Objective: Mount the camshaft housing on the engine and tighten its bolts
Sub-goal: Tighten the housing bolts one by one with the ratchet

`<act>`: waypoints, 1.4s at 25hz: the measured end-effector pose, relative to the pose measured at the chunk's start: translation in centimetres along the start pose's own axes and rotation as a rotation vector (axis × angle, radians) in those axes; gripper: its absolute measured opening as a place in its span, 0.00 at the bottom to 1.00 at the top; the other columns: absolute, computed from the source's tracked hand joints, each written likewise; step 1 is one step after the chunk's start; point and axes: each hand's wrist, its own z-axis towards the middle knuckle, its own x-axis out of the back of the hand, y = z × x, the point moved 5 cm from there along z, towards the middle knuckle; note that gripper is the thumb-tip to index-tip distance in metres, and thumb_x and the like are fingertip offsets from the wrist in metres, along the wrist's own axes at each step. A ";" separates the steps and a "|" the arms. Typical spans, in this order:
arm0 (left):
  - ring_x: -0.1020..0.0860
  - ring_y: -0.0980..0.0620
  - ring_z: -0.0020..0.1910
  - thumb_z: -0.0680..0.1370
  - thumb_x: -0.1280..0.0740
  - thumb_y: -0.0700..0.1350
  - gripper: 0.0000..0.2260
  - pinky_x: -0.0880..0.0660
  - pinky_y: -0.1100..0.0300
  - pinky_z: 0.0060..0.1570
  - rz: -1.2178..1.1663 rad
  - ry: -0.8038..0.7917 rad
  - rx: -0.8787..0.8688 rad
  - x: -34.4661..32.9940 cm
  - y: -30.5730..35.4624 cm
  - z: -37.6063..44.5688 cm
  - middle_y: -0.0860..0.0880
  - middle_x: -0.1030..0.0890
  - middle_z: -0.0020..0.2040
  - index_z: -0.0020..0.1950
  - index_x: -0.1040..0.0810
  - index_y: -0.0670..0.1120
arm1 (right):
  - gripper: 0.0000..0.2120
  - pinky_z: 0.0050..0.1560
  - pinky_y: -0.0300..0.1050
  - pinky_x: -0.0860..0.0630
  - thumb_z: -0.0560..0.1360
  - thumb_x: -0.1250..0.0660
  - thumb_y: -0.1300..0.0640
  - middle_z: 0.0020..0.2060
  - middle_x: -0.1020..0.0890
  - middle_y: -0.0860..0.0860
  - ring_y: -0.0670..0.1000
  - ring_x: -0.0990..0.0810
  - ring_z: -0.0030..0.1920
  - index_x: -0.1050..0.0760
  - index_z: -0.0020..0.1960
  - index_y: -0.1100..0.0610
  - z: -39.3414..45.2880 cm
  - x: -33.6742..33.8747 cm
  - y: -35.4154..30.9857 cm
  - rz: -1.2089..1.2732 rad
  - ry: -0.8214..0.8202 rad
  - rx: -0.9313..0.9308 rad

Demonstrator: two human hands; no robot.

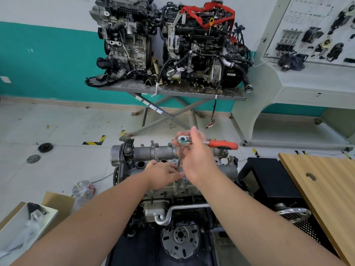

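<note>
**Aluminium housing seated, bolts under way**

Grey camshaft housing (169,156) sits atop the engine (172,191), so mounting looks done. Right hand (196,158) grips the head of the ratchet (221,144); left hand (163,174) pinches its extension at a bolt. How many bolts remain, I cannot tell

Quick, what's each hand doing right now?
Left hand: fingers at the extension bar's lower end on the camshaft housing; grip unclear.
Right hand: holding the ratchet wrench head.
</note>
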 end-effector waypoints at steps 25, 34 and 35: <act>0.36 0.61 0.71 0.80 0.49 0.68 0.20 0.55 0.51 0.71 0.026 -0.009 -0.006 0.4 0.4 -0.3 0.65 0.36 0.76 0.44 0.20 0.63 | 0.01 0.47 0.43 0.19 0.82 0.39 0.63 0.37 0.17 0.52 0.53 0.17 0.45 0.29 0.51 0.60 0.3 -1.5 -1.0 0.102 0.042 -0.240; 0.23 0.60 0.51 0.84 0.42 0.51 0.14 0.39 0.53 0.71 -0.283 0.096 0.034 0.5 0.0 -0.1 0.59 0.18 0.49 0.47 0.19 0.50 | 0.14 0.59 0.54 0.24 0.76 0.31 0.65 0.68 0.23 0.56 0.58 0.22 0.62 0.17 0.59 0.55 -1.7 -1.4 -1.1 -1.275 -0.184 1.140; 0.23 0.57 0.56 0.83 0.41 0.54 0.13 0.35 0.52 0.69 -0.261 0.091 0.017 0.7 0.1 -0.2 0.54 0.18 0.58 0.52 0.18 0.51 | 0.15 0.52 0.56 0.22 0.70 0.31 0.71 0.63 0.20 0.58 0.62 0.20 0.58 0.16 0.54 0.60 -1.6 -1.6 -1.4 -1.415 -0.186 1.255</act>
